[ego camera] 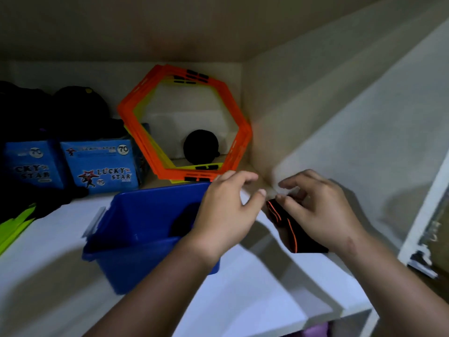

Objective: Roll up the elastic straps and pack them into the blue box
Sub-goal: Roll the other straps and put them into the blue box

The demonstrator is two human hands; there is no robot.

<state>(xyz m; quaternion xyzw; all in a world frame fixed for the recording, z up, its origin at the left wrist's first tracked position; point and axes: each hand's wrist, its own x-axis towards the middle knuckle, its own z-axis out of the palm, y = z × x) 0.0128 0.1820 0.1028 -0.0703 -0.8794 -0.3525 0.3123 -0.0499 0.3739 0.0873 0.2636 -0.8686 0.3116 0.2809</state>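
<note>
Orange hexagon rings [239,132] lean at shelf back — 2 Lucky Star cartons [102,164] left.

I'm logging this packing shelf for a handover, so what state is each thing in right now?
blue box: open, no lid on, something dark inside.
elastic strap: black with orange edging, partly rolled, held.
right hand: fingers pinching the strap.
left hand: open, empty, over the box's right rim.
orange hexagon rings: stacked, leaning upright against the back wall.
Lucky Star cartons: closed.

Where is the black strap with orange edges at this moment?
In the head view, the black strap is right of the blue box, outside it, held under the right hand above the white shelf.
</note>
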